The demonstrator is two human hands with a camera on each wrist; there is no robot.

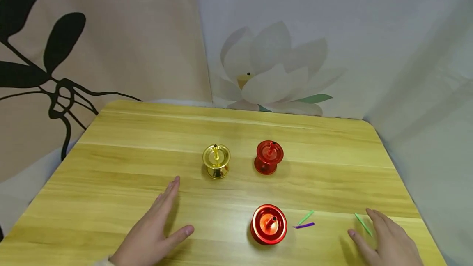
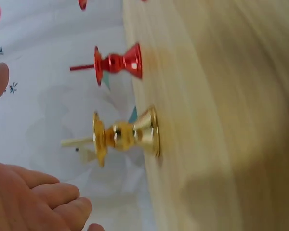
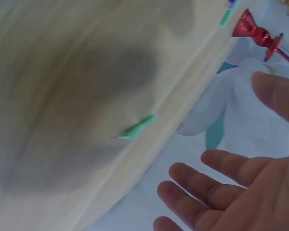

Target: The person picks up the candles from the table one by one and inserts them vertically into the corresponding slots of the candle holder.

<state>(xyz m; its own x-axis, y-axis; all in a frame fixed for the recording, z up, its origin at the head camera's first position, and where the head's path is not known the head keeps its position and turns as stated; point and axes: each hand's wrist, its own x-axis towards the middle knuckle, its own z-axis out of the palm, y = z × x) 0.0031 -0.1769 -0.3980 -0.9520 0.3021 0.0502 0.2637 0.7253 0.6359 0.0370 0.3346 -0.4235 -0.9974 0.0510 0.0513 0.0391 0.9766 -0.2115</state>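
My left hand [image 1: 153, 227] hovers over the table's left front, fingers extended and thumb spread, holding nothing. Beyond its fingertips a shiny gold candle holder [image 1: 216, 160] stands upright, with a thin pale yellow candle [image 2: 77, 142] in it. To the right of that one stands a red candle holder [image 1: 269, 157] with a thin red candle [image 2: 82, 68]. Another red candle holder [image 1: 268, 225] is nearer, between the hands. My right hand [image 1: 393, 241] is at the front right with fingers spread and nothing in them, beside a small green candle [image 1: 363, 224].
A second green candle [image 1: 306, 217] and a purple candle [image 1: 304, 225] lie close together right of the nearer red holder. The wooden table [image 1: 148, 134] has a patterned curtain [image 1: 148, 32] along its back edge.
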